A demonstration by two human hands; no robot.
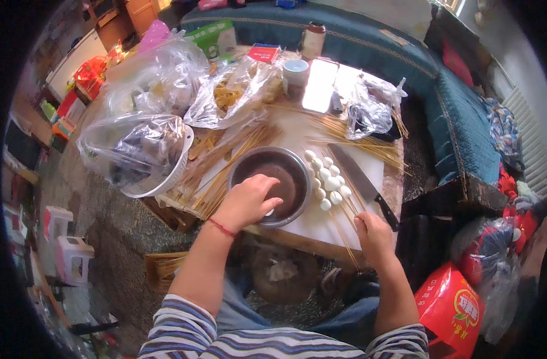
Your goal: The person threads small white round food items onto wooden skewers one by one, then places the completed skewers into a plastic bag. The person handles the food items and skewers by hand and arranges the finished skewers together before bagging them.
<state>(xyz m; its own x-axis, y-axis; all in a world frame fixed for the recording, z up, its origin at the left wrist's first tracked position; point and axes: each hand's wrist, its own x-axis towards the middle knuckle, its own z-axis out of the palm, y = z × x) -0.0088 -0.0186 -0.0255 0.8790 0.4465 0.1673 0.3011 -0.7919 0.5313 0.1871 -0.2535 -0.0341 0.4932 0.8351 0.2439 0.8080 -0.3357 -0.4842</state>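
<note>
My left hand (251, 199), with a red cord at its wrist, reaches over the near left rim of a dark metal bowl (302, 208). Its thumb and forefinger are apart, with nothing visible between them. Below the thumb shows a small white piece (270, 212), mostly hidden. At the board's near right edge, my right hand (375, 238) grips a thin bamboo skewer (352, 195). Beside the bowl lie rows of small white eggs (332, 184), threaded on skewers on a white cutting board (296, 240). A kitchen knife (356, 175) lies just right of them.
Loose bamboo skewers (228, 172) lie left of the bowl, with more (367, 150) at the back right. A bagged white basket (186, 148) overhangs the table's left side. Behind stand a mug (296, 76), a lit phone (319, 87) and plastic bags (237, 96). A red box (450, 309) sits right.
</note>
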